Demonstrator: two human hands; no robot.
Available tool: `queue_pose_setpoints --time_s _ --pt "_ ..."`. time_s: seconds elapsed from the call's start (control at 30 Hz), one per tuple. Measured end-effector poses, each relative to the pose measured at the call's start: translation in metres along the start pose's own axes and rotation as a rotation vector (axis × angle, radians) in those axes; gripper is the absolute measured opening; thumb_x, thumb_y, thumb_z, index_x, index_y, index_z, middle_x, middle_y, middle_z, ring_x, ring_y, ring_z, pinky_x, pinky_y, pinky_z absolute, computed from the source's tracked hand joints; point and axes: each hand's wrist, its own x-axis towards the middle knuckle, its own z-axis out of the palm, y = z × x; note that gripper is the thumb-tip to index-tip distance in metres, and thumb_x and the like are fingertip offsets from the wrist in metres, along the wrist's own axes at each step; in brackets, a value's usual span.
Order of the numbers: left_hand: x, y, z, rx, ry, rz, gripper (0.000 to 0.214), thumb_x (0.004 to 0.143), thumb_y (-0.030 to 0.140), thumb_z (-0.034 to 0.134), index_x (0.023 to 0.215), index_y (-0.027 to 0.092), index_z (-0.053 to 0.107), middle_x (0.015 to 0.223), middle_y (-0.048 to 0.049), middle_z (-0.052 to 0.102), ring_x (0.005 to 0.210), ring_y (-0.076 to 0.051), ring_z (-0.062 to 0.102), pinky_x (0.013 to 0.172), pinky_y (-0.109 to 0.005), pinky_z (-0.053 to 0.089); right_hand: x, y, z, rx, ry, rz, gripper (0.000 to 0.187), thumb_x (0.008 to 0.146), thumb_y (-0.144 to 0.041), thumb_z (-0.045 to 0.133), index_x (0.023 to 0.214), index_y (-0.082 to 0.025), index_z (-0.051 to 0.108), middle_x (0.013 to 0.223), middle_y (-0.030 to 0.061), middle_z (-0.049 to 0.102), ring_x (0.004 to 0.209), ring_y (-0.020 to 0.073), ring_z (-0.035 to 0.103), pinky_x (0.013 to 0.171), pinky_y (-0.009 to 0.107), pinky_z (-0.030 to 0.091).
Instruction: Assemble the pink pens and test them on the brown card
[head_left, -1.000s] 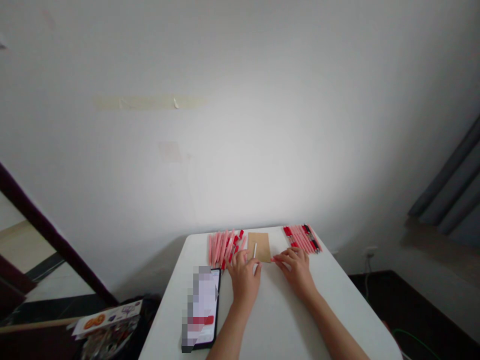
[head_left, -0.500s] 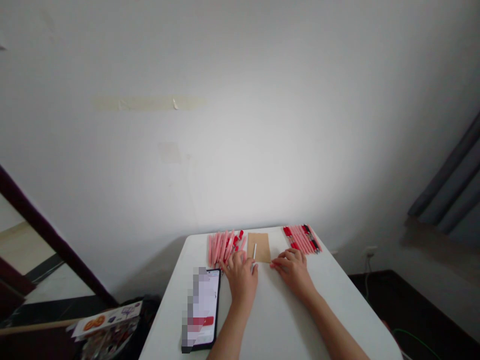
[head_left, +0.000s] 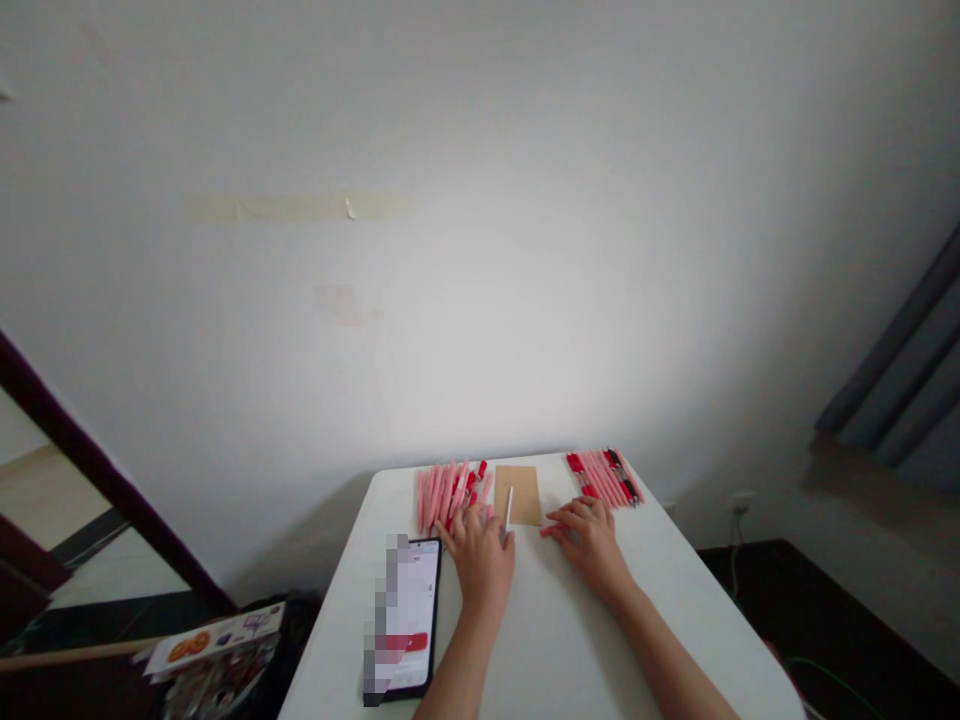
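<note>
My left hand (head_left: pixel 480 555) rests on the white table (head_left: pixel 555 640), its fingertips at the near end of a pile of pink and red pens (head_left: pixel 448 492); the fingers are curled and pinch a thin white refill (head_left: pixel 508 510) that sticks up over a brown card (head_left: pixel 519 492). My right hand (head_left: pixel 589 540) lies to the right, fingers bent around a pink pen part (head_left: pixel 550 529) whose end pokes out to the left. Beyond it lies a second row of pink and red pens (head_left: pixel 604 474).
A black phone (head_left: pixel 405 615) with a lit screen lies on the table's left side, close to my left forearm. A plain white wall stands right behind the table. Left of the table, low down, sits a bag with printed packaging (head_left: pixel 214 650). Grey curtains (head_left: pixel 900 380) hang at right.
My left hand has slid a little to the left and nearer, toward the pen pile. The right hand has drawn back slightly with the pink part.
</note>
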Motion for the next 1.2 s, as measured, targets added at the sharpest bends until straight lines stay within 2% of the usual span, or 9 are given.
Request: queue_pose_setpoints --time_s 0.67,1.0,1.2 --pt "0.0015 0.0005 0.0014 0.020 0.030 0.015 0.015 0.076 0.020 0.057 0.083 0.024 0.070 0.111 -0.0061 0.062 0.114 -0.028 0.046 0.107 -0.064 0.022 0.0006 0.0010 -0.0015 0.028 0.015 0.011 0.018 0.081 -0.031 0.059 0.094 -0.032 0.071 0.091 0.0045 0.068 0.104 0.0276 0.050 0.094 0.048 0.034" --pt "0.0030 0.0042 -0.0017 -0.117 0.042 0.008 0.014 0.080 0.024 0.056 0.079 0.025 0.069 0.111 -0.0053 0.062 0.115 -0.028 0.048 0.107 -0.064 0.020 0.0014 0.0033 -0.0008 0.076 0.099 -0.011 0.020 0.083 -0.028 0.058 0.099 -0.031 0.070 0.093 0.0050 0.066 0.098 0.0259 0.051 0.091 0.046 0.039" --pt "0.0028 0.0053 -0.0018 -0.205 0.011 0.033 0.012 0.081 0.027 0.057 0.080 0.026 0.070 0.116 -0.0040 0.060 0.119 -0.027 0.045 0.108 -0.061 0.018 0.0021 0.0014 -0.0014 0.074 0.135 -0.039 0.023 0.085 -0.033 0.057 0.105 -0.034 0.068 0.107 0.0046 0.063 0.104 0.0267 0.048 0.092 0.048 0.039"
